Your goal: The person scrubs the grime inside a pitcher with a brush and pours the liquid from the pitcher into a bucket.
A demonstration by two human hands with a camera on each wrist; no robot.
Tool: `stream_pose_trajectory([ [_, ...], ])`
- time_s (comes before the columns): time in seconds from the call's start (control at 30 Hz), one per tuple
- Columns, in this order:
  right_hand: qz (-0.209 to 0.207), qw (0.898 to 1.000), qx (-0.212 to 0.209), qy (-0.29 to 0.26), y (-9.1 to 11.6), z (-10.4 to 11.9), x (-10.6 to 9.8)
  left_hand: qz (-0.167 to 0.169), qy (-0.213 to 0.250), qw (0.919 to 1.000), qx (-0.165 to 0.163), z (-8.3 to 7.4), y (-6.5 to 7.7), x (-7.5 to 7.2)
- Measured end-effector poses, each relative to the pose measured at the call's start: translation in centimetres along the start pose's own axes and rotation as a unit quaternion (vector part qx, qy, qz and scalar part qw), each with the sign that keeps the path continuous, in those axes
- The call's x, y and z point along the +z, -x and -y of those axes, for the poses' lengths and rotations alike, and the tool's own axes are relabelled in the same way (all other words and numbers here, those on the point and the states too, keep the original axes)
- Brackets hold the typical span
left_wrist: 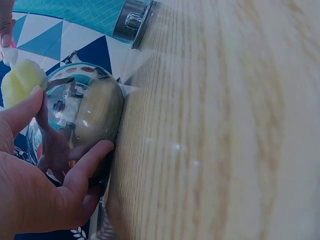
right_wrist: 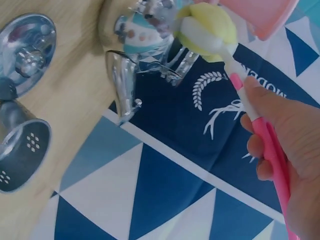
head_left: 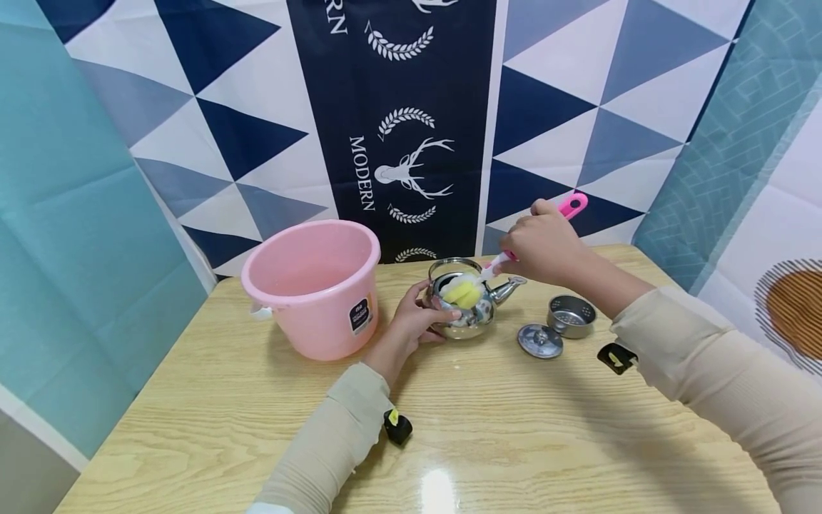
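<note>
A shiny steel teapot (head_left: 472, 323) stands on the table, its spout pointing right and its handle raised. My left hand (head_left: 416, 315) grips it from the left, thumb near the rim and fingers against the lower side (left_wrist: 75, 185). In my right hand (head_left: 542, 241) is a sponge brush with a pink and white handle (right_wrist: 270, 145). Its yellow and white sponge head (head_left: 464, 291) overlaps the teapot's opening in the head view. The steel lid (head_left: 540, 341) lies right of the teapot, against a small perforated strainer cup (head_left: 571, 316).
A pink bucket (head_left: 321, 335) with a dark label stands left of the teapot on the wooden table (head_left: 488, 428). Behind the table hangs a patterned cloth (head_left: 411, 121) with triangles and a deer head. Black straps (head_left: 398, 428) dangle at both sleeves.
</note>
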State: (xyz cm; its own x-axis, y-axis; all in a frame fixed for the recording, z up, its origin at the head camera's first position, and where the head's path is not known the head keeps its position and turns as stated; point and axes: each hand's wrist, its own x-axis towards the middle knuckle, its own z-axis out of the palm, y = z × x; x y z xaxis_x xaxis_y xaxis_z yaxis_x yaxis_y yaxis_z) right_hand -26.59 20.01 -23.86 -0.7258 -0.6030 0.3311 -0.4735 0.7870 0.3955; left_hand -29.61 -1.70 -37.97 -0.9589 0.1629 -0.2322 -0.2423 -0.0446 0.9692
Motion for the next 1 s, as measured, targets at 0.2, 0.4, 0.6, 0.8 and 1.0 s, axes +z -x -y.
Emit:
stream_pose_trajectory([
  [0.2,-0.002,0.999,-0.012,0.047,0.4,0.3,0.0,0.0,-0.002,1.0,-0.002,0.0,0.1,0.0],
  [0.4,-0.015,0.994,-0.014,0.106,0.1,0.3,-0.6,0.002,0.003,1.0,-0.001,0.0,0.1,-0.1],
  [0.6,-0.011,0.995,0.012,0.101,0.7,-0.3,-0.7,0.005,0.0,1.0,0.003,-0.1,0.1,-0.1],
  [0.8,-0.033,0.995,0.054,0.074,1.9,-1.0,-0.4,0.009,-0.002,0.9999,0.008,0.0,0.1,-0.1],
  [1.0,-0.082,0.992,0.087,0.032,3.8,-1.9,0.3,0.008,-0.005,0.9999,0.008,0.0,0.1,-0.2],
])
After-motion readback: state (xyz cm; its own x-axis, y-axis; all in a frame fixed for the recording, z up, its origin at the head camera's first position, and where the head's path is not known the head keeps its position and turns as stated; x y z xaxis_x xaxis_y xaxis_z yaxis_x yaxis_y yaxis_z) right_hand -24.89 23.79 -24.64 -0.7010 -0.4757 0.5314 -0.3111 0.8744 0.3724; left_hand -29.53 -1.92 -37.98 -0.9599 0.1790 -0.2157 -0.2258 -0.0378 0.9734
